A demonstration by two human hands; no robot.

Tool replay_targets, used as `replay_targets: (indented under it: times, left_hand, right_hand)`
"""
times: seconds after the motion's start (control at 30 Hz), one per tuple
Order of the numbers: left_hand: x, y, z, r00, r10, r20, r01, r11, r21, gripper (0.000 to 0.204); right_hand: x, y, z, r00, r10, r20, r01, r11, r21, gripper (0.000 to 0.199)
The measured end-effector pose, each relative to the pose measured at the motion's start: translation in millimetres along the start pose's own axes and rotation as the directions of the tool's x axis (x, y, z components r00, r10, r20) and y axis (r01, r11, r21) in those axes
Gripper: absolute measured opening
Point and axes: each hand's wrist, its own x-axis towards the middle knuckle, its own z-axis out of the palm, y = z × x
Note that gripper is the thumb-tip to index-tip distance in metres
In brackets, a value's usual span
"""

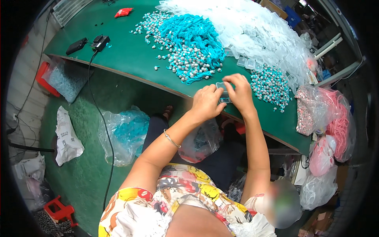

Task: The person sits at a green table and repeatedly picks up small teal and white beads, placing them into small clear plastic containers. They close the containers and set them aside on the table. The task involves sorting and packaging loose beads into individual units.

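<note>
a small clear box is at the near edge of the green table, between the person's two hands. the left hand grips the box from its left side, fingers bent and thumb below. the right hand holds it from the right, thumb and forefinger pinched near its upper part; the exact contact of the fingertips is partly hidden. contents of the box cannot be made out. just right of the right hand lies a heap of small blue and silver pieces. beyond the hands, to the left, is a pile of blue cords, with silver balls along its near and left sides. a large mound of clear boxes covers the far right of the table. a black adapter and a red packet lie toward the left. pink cords hang at the right end. on the floor, left of the person's legs, sits a plastic bag of blue material.
</note>
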Motion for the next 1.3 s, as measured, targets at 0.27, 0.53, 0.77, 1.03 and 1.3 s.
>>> replay_targets:
  times: [0.27,0.53,0.77,1.03,1.3]
  left_hand:
    - [-3,-5,1,0.998,0.051,-0.035,-0.052,0.998,-0.036,0.04]
    - [-5,-3,0,0.999,0.032,-0.044,-0.033,0.999,-0.022,0.037]
    - [-6,-8,3,0.995,0.067,-0.075,-0.071,0.997,-0.04,0.037]
    - [-7,-5,0,0.996,0.045,-0.074,-0.049,0.998,-0.048,0.039]
    - [-6,-12,-3,0.999,0.026,-0.026,-0.029,0.989,-0.146,0.046]
  right_hand:
    - [51,-6,45,0.975,-0.098,0.201,0.142,0.965,-0.221,0.016]
    - [45,9,37,0.983,-0.095,0.154,0.121,0.978,-0.171,0.014]
    - [52,5,46,0.953,-0.173,0.25,0.242,0.929,-0.281,0.014]
    - [49,17,32,0.987,0.089,0.133,-0.104,0.988,0.11,0.018]
    - [-3,15,-24,0.984,0.128,0.125,-0.158,0.95,0.268,0.018]
